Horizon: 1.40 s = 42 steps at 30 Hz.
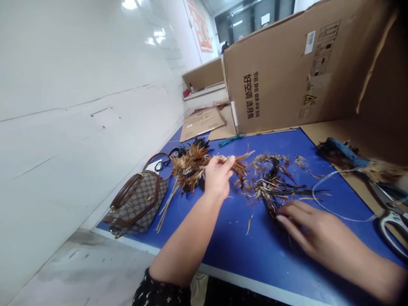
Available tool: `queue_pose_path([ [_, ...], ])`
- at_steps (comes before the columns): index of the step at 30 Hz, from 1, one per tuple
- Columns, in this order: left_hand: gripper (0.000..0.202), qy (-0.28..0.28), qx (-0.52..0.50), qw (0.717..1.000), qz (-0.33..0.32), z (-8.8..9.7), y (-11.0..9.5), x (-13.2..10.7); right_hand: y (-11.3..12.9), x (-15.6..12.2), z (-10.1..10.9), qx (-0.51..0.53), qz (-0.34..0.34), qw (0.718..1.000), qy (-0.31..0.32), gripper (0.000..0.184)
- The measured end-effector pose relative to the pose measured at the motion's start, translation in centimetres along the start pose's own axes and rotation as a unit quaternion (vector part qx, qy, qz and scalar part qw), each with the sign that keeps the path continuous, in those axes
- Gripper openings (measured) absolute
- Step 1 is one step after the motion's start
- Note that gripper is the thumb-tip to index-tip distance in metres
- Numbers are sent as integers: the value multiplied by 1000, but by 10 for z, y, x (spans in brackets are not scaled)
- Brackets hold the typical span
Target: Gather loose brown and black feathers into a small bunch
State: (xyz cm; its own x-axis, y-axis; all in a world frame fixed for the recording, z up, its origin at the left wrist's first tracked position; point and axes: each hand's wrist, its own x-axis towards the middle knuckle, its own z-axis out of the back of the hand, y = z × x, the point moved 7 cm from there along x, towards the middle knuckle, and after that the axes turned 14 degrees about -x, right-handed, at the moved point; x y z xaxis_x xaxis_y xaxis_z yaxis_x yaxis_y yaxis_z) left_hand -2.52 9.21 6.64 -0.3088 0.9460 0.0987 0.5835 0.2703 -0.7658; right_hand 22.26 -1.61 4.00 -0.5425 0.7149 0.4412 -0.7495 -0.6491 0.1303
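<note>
Two hands worked beside the loose feather pile (270, 180) on the blue worktop (248, 250); the left hand (217, 176) pinched a few brown feathers (237, 163) at the pile's far-left edge; the right hand (314, 233) lay spread, fingertips touching its near edge; a bundled feather bunch (189, 165) sat left of the pile, a patterned handbag (138, 202) further left.

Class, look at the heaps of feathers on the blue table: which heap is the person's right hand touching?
The loose scattered heap in the middle; the right hand rests its fingers on it. The bundled heap lies beside the handbag.
</note>
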Motion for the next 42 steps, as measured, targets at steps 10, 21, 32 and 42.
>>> queue_pose_path([
  [10, 5, 8, 581, 772, -258, 89, -61, 65, 118, 50, -109, 84, 230, 942, 230, 66],
  [21, 61, 35, 711, 663, -234, 94, -52, 56, 95, 88, -73, 8, 83, 996, -16, 31],
  [32, 45, 41, 711, 660, -239, -25, 3, 77, 171, 141, -33, -145, 125, 979, -66, 20],
  [42, 41, -5, 738, 649, -185, 14, -3, 95, 227, 118, -79, -122, 257, 956, -66, 27],
])
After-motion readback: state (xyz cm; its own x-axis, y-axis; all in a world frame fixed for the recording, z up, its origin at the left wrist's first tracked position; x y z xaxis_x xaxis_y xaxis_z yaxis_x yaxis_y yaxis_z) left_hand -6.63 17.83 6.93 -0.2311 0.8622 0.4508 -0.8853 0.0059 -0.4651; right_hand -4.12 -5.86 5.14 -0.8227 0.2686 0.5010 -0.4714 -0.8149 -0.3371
